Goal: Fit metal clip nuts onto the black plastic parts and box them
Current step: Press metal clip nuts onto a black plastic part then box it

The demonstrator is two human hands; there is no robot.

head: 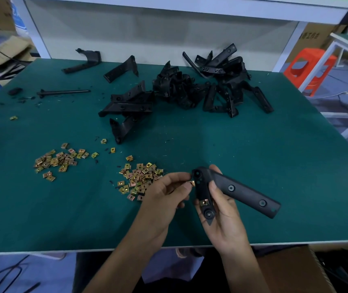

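My right hand (pixel 221 210) grips an L-shaped black plastic part (pixel 238 192) just above the green table's near edge. One brass-coloured clip nut (pixel 204 202) sits on the part's short arm. My left hand (pixel 166 190) pinches another clip nut (pixel 191 183) right beside the upper corner of that part. A pile of loose clip nuts (pixel 140 178) lies just left of my left hand, and a second pile (pixel 58 160) lies farther left. A heap of black plastic parts (pixel 190 87) covers the far middle of the table.
The green table (pixel 274 155) ends at a white back panel. A black rod (pixel 63 92) and a few single black parts lie at the far left. A cardboard box (pixel 291 269) stands below the table's near edge on the right. An orange stool (pixel 310 68) stands beyond the right edge.
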